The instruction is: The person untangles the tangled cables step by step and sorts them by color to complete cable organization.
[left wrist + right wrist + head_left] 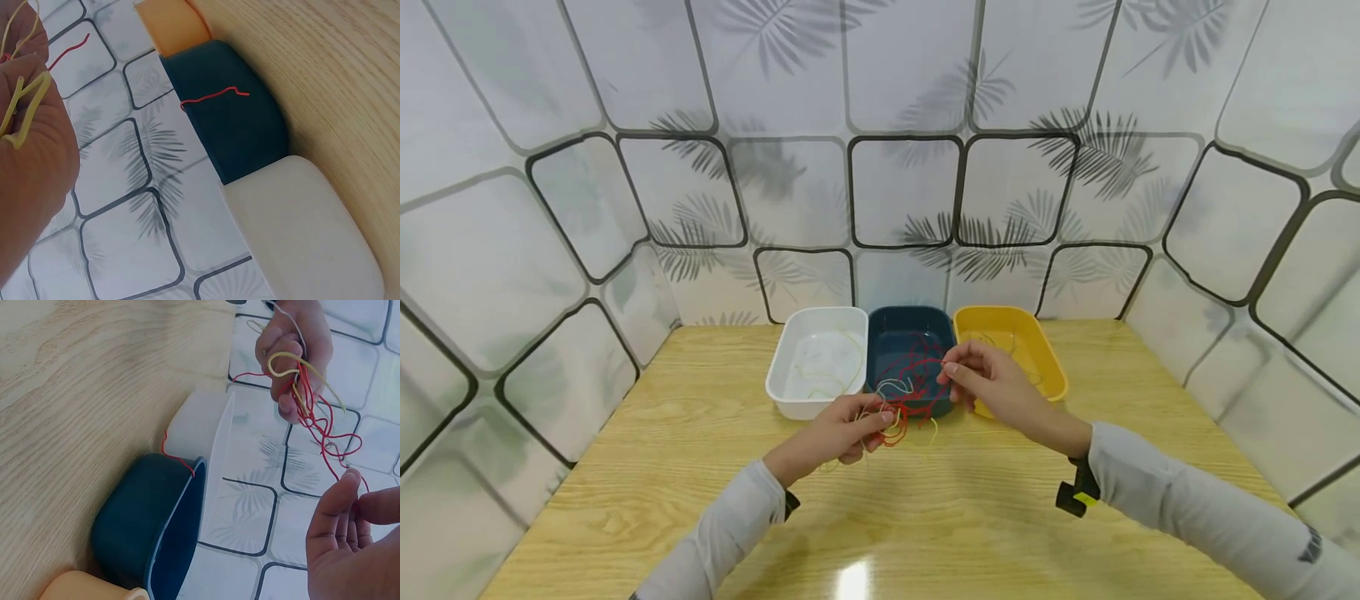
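Observation:
My left hand [838, 431] grips a tangled bundle of strings [304, 394], mostly red with some yellow and whitish ones, whose loops stick out past the thumb. To the right and slightly higher, my right hand [996, 387] pinches a red string [927, 362] between thumb and fingertips. That string runs back toward the tangle. Both hands are held up in front of the bins, with the tangle before the dark blue bin [913, 312]. One red strand [215, 95] hangs over this bin's near rim.
On the wood table [700, 467] a white bin [778, 387] stands left of the dark blue one, with a few pale strings inside. At the right, a yellow bin [1054, 375] also contains thin strands. A patterned curtain [906, 192] surrounds the table's back and sides.

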`<state>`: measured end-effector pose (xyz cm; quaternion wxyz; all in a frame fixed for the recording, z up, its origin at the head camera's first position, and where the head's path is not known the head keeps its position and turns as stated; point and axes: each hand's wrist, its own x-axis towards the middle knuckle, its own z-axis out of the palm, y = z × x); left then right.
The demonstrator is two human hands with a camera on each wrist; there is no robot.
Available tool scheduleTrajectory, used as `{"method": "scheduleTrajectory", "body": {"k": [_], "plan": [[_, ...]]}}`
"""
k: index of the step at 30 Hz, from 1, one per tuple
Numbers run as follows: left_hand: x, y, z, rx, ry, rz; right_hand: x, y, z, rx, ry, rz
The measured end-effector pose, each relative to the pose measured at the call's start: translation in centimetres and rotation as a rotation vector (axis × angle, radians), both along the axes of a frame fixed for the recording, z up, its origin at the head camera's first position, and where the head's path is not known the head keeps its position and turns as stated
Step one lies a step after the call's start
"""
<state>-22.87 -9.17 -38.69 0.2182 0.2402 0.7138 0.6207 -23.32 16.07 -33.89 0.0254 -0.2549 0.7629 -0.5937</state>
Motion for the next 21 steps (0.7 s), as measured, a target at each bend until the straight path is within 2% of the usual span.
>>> {"method": "scheduleTrajectory", "body": {"k": [6,13,21], "plan": [[0.3,-0.6,0.3,-0.001,0.032,-0.031,0.4,0.3,0.1,-0.093,0.019,-0.072],[0.3,-0.9,0.6,-0.010,0.053,-0.051,1.2,1.0,0.1,-0.192,-0.066,-0.156],[0.2,-0.9,0.6,-0.017,0.042,-0.064,1.3,1.0,0.3,-0.287,-0.077,-0.236]]}}
